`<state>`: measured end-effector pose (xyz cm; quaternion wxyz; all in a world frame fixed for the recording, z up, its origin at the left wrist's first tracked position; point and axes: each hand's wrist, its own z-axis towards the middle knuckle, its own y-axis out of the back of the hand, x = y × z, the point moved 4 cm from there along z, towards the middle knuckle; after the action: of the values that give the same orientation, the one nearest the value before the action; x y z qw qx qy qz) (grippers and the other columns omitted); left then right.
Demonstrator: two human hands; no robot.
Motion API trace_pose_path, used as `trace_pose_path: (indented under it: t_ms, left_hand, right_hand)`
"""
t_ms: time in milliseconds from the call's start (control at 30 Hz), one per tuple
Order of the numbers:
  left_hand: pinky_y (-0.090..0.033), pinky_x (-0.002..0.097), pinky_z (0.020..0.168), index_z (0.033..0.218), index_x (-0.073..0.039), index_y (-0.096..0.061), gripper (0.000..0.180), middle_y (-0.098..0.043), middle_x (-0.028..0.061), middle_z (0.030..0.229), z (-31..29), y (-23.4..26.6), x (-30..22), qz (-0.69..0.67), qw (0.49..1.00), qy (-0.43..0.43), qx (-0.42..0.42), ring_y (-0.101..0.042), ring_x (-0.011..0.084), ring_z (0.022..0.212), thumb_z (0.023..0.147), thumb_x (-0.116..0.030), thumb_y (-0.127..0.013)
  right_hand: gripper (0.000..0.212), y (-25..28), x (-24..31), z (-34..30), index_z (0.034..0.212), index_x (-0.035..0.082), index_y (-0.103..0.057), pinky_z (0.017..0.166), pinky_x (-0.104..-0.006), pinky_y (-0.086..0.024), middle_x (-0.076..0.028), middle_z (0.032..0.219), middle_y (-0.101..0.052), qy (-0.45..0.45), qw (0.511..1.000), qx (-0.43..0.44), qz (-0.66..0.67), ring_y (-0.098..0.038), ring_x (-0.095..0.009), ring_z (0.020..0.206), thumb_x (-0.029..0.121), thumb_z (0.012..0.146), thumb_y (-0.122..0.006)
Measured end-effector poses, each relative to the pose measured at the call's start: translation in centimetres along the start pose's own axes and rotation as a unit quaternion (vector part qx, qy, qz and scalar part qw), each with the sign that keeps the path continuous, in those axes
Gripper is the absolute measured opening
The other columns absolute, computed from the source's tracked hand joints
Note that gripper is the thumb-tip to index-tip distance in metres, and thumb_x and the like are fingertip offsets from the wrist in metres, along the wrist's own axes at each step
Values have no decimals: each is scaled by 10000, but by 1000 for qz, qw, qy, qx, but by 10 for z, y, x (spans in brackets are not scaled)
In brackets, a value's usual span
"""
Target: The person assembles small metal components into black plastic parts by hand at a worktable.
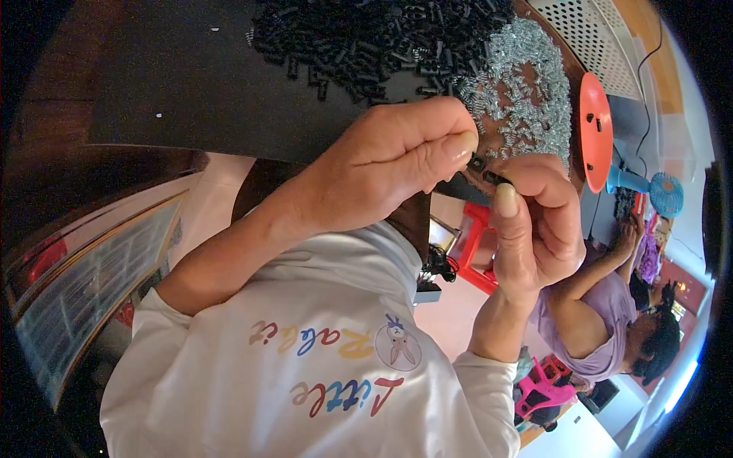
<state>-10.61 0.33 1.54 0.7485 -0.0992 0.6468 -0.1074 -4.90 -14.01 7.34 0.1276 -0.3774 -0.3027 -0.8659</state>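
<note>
My left hand [405, 149] is closed in a pinch, thumb against the fingers, on a small dark part [476, 162] that pokes out at its fingertips. Close beside it, my right hand [538, 225] pinches a small black plastic part [497, 178] between thumb and forefinger. The two pieces nearly meet; whether they touch or are joined I cannot tell. Beyond my hands lies a big heap of small black plastic parts [366, 46]. To its right spreads a pile of small silvery metal springs [534, 69].
A red-orange plate [598, 153] with a few black pieces stands right of the springs, near a small blue fan [666, 194]. A perforated white panel [592, 42] is at the far right. Another person in a purple top [584, 328] sits to the right, near a pink stool [544, 389].
</note>
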Motion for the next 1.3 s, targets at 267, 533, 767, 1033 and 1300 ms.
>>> trace_pose_path:
  t_ms: [267, 533, 767, 1033, 1300]
  left_hand:
    - [-380, 203, 581, 920, -38, -544, 256, -491, -13, 719, 0, 1, 2, 20, 1000, -4, 11, -451, 61, 653, 965, -280, -474]
    - [-334, 207, 521, 890, -39, -524, 280, -457, -21, 677, 1, 1, 0, -1, 999, 34, 18, -405, 55, 603, 964, -303, -468]
    - [-329, 210, 503, 894, -37, -521, 285, -451, -21, 668, 2, 2, 0, -31, 997, 56, 29, -395, 52, 585, 963, -309, -469]
    - [-341, 211, 527, 886, -35, -514, 279, -440, -21, 670, 3, 2, 3, 19, 1000, 5, 13, -395, 55, 600, 973, -293, -453]
    - [-347, 218, 533, 893, -26, -524, 285, -442, -17, 668, 1, 3, -1, 21, 1000, 9, 17, -403, 58, 608, 973, -291, -456]
  right_hand:
    - [153, -2, -1, -1, 854, -50, -576, 607, -301, -483, -141, 771, -613, -9, 1000, 0, -20, -583, -232, 674, -49, 746, -685]
    - [161, -5, 1, -1, 872, -29, -576, 606, -299, -487, -143, 793, -618, 44, 998, 9, -53, -590, -246, 681, -47, 751, -681]
    - [166, -7, 1, -1, 873, -23, -579, 596, -301, -486, -145, 794, -620, 45, 997, 13, -68, -590, -239, 678, -55, 745, -680]
    - [160, -10, -2, -5, 859, -25, -568, 578, -294, -479, -140, 791, -623, 16, 999, -19, -29, -582, -227, 662, -54, 747, -679]
    - [156, -17, -8, -14, 865, -33, -549, 612, -306, -478, -151, 799, -611, -14, 998, -67, -7, -575, -231, 683, -43, 766, -669]
